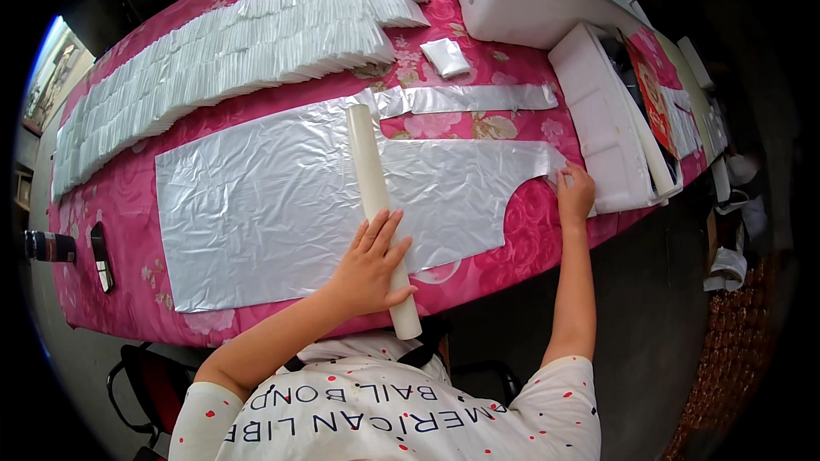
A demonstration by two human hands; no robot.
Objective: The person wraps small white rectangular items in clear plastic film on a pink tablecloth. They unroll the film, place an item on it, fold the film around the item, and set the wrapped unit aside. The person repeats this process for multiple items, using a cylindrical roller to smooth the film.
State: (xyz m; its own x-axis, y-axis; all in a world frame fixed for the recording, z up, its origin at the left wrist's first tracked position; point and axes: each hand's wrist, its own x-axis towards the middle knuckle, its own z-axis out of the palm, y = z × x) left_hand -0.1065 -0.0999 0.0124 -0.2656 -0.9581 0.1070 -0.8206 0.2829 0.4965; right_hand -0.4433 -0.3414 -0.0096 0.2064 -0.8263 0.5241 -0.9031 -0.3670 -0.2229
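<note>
Head view, what could slip?
— Your left hand (373,263) lies flat and open on the cream cardboard tube (379,213), gripping nothing; it may roll. Your right hand (575,195) pinches the far-right edge of the crinkled silver plastic sheet (273,205) spread mid-worktop (128,290).
— And the sheet?
— Thin, slick film; it may crease.
</note>
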